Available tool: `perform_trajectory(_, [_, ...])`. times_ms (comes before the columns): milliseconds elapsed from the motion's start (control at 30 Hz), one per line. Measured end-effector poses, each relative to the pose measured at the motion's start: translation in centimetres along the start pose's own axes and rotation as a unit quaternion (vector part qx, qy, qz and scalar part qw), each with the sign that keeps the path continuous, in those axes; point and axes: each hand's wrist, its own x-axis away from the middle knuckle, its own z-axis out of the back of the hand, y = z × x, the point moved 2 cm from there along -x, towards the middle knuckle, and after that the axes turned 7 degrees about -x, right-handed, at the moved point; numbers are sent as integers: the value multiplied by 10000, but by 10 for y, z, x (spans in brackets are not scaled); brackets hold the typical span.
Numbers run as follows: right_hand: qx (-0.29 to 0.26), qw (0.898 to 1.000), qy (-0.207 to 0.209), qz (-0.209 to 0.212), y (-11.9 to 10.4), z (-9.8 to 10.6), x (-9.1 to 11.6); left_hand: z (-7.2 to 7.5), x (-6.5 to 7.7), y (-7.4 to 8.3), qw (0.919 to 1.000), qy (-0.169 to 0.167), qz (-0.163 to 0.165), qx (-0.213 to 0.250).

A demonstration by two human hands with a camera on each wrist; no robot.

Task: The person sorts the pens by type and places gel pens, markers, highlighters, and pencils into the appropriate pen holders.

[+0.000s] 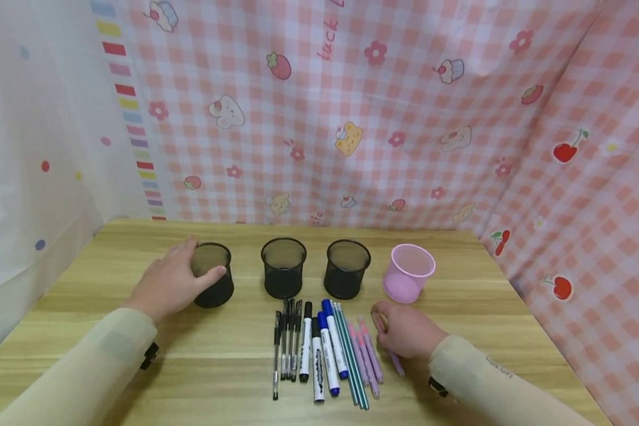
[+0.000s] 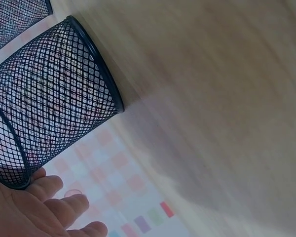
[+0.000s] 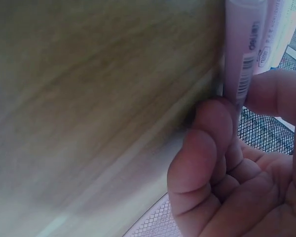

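Observation:
My left hand point(image 1: 173, 278) is at the leftmost black mesh pen holder point(image 1: 216, 290). Its thumb reaches across the front near the rim, and its loosely bent fingers point(image 2: 66, 210) extend past the rim in the left wrist view. My right hand point(image 1: 411, 331) pinches a pale pink-purple highlighter point(image 3: 241, 49) between thumb and fingers, at the right end of the pen row. Just left of it lie several similar highlighters point(image 1: 371, 358). Teal pencils point(image 1: 351, 361), blue-capped markers point(image 1: 327, 352), black-capped markers point(image 1: 318, 361) and black gel pens point(image 1: 290, 343) continue the row leftward.
Two more black mesh pen holders, one left of centre point(image 1: 283, 281) and one right of centre point(image 1: 344, 281), stand behind the pens. A pink pen holder point(image 1: 404, 287) stands at the right. Checked cloth point(image 1: 309, 118) hangs behind the wooden table point(image 1: 218, 373).

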Motion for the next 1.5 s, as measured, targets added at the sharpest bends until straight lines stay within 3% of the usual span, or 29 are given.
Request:
perform_trajectory(300, [-799, 9960, 390, 41, -1, 7, -2, -1, 1, 1, 10000, 42, 7, -23])
perform_trajectory(433, [-1133, 9888, 877, 424, -8, 15, -2, -2, 0, -1, 10000, 68, 13, -8])
perform_trajectory(567, [-1469, 9754, 1384, 890, -18, 23, -3, -3, -2, -2, 10000, 87, 25, -2])
perform_trajectory(833, [-2729, 9372, 1789, 1232, -42, 28, -4, -3, -2, -3, 10000, 86, -3, -51])
perform_trajectory(1033, [-3708, 8966, 1970, 1410, -62, 23, -11, -4, -2, -3, 10000, 50, 10, -56])
perform_trajectory(1367, [-4531, 8325, 2581, 1872, -88, 15, -33, -3, -2, -2, 10000, 47, 5, -3])
perform_trajectory(1500, [-4716, 8171, 2641, 2005, -101, 10, -42, -5, -2, -3, 10000, 66, 7, -4])
